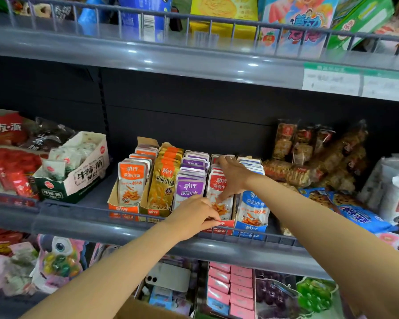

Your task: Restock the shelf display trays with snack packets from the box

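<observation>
Head view: red tray [219, 228], 4th of 5 along shelf [78, 218] front edge. Over its packets [218, 184] the right hand [233, 173] lies spread, fingers straight, thumb pressing the front one. The left hand [194, 217] pinches the tray's front lip, fingers curled. The box [143, 310] sits below. Risk: squeezing the row (already tight) buckles it, and the front packet pops over the rail [251, 234].

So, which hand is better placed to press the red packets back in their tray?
Right: the right hand lies spread over the red snack packets; the left hand pinches the front lip of the red cardboard tray.
</observation>
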{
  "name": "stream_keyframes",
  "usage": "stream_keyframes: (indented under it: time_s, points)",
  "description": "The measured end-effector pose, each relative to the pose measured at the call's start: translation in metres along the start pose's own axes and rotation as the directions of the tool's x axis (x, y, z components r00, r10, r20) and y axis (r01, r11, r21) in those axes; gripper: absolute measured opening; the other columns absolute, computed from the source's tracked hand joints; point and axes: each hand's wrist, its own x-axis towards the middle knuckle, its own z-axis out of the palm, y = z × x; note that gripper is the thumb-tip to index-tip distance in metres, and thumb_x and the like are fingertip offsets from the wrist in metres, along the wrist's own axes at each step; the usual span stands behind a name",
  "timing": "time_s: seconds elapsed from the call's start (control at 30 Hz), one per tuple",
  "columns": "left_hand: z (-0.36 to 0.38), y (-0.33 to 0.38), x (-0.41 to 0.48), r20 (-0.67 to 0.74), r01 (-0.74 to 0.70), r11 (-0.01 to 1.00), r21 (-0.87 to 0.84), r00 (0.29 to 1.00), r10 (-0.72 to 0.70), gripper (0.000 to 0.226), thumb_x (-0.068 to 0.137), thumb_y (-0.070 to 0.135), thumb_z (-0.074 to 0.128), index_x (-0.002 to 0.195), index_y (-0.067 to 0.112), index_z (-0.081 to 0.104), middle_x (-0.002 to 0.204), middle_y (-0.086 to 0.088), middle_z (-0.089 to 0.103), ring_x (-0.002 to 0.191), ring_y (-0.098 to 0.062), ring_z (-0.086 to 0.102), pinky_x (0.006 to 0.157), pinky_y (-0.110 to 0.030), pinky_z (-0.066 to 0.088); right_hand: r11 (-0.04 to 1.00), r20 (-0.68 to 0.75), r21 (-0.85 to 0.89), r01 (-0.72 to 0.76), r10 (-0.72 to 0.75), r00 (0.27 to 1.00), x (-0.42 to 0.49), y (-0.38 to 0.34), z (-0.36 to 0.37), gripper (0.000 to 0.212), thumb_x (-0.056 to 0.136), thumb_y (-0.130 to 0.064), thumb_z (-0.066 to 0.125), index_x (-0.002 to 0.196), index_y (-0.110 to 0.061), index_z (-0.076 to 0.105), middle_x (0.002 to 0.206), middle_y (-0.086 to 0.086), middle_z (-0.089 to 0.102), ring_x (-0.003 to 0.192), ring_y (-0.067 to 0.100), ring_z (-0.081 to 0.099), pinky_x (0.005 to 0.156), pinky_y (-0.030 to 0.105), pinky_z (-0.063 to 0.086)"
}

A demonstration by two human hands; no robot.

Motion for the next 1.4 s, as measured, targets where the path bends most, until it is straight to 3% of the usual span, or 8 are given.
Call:
stream_keyframes:
  time_s: [0.1, 0.23, 0.33, 0.63, 0.83, 1.0, 1.13, 1.4]
  points:
    - [0.001, 0.000, 0.000, -0.011, 0.002, 1.000, -0.009, 1.000, -0.002, 0.031, 0.093, 0.040, 0.050, 0.121, 0.031, 0.062, 0.116, 0.004, 0.058, 0.110, -0.015, 0.045, 0.098, -0.031, 0.036, 1.000, -0.010, -0.024, 0.016, -0.016, 1.000, -0.003, -0.003, 0.002, 0.107, 0.065, -0.037, 0.083, 0.144, -0.021, 0.013, 0.147, 0.006, 0.035, 0.133, 0.026, 0.037, 0.106, 0.039, 0.036]
    - [0.002, 0.001, -0.002, -0.014, 0.013, 1.000, -0.014, 1.000, -0.014, 0.031, 0.094, 0.039, 0.049, 0.122, 0.032, 0.062, 0.119, 0.003, 0.056, 0.114, -0.015, 0.043, 0.101, -0.031, 0.034, 1.000, -0.140, 0.004, 0.000, 0.000, 0.990, -0.001, -0.002, 0.004, 0.096, 0.069, -0.032, 0.081, 0.143, -0.022, 0.021, 0.145, 0.005, 0.040, 0.131, 0.025, 0.040, 0.104, 0.039, 0.038]
    - [0.001, 0.001, -0.003, -0.012, 0.014, 1.000, -0.020, 1.000, -0.014, 0.031, 0.094, 0.039, 0.049, 0.122, 0.031, 0.061, 0.119, 0.002, 0.057, 0.114, -0.015, 0.044, 0.104, -0.032, 0.034, 1.000, -0.151, 0.015, 0.015, -0.012, 0.988, 0.003, -0.001, 0.003, 0.098, 0.069, -0.031, 0.081, 0.146, -0.023, 0.022, 0.151, 0.002, 0.032, 0.138, 0.023, 0.030, 0.112, 0.040, 0.028]
    - [0.001, 0.002, -0.002, -0.021, 0.009, 1.000, -0.017, 1.000, -0.009, 0.032, 0.095, 0.039, 0.047, 0.123, 0.030, 0.061, 0.118, 0.001, 0.057, 0.112, -0.016, 0.045, 0.097, -0.030, 0.037, 1.000, 0.013, 0.012, -0.020, 0.019, 1.000, 0.012, 0.004, 0.002, 0.117, 0.069, -0.022, 0.083, 0.151, -0.019, -0.001, 0.160, 0.003, 0.001, 0.147, 0.023, 0.002, 0.118, 0.040, 0.014]
    - [0.003, 0.001, -0.003, -0.018, 0.012, 1.000, -0.014, 1.000, -0.012, 0.032, 0.096, 0.039, 0.047, 0.122, 0.030, 0.061, 0.118, 0.000, 0.057, 0.113, -0.016, 0.044, 0.101, -0.033, 0.036, 0.998, -0.136, 0.039, -0.039, 0.044, 0.990, 0.008, 0.005, 0.006, 0.101, 0.068, -0.019, 0.082, 0.147, -0.019, 0.018, 0.150, 0.006, 0.029, 0.137, 0.025, 0.031, 0.109, 0.039, 0.035]
    - [0.005, 0.001, -0.002, -0.032, 0.010, 1.000, -0.018, 0.999, -0.011, 0.031, 0.095, 0.039, 0.047, 0.122, 0.031, 0.061, 0.118, 0.002, 0.056, 0.113, -0.015, 0.044, 0.099, -0.030, 0.036, 0.997, -0.071, 0.070, -0.022, 0.027, 0.997, 0.007, 0.007, 0.006, 0.106, 0.070, -0.032, 0.081, 0.149, -0.023, 0.011, 0.157, 0.002, 0.019, 0.143, 0.023, 0.022, 0.114, 0.041, 0.025]
    - [0.005, 0.003, -0.002, -0.037, 0.009, 1.000, 0.000, 0.999, -0.009, 0.032, 0.096, 0.039, 0.046, 0.122, 0.031, 0.061, 0.117, 0.002, 0.057, 0.112, -0.015, 0.045, 0.099, -0.030, 0.034, 0.998, -0.095, 0.065, -0.019, 0.025, 0.995, 0.006, 0.004, 0.006, 0.102, 0.072, -0.029, 0.079, 0.150, -0.024, 0.012, 0.156, 0.001, 0.021, 0.142, 0.023, 0.026, 0.112, 0.039, 0.029]
    - [0.003, 0.014, -0.001, -0.034, 0.036, 0.999, -0.031, 0.999, -0.037, 0.038, 0.094, 0.044, 0.047, 0.130, 0.034, 0.053, 0.119, 0.003, 0.059, 0.112, -0.015, 0.048, 0.098, -0.032, 0.037, 0.901, -0.118, 0.434, 0.022, 0.033, 0.992, -0.024, 0.035, -0.032, 0.074, 0.083, -0.046, 0.066, 0.144, -0.025, 0.031, 0.151, 0.001, 0.033, 0.136, 0.020, 0.036, 0.109, 0.033, 0.033]
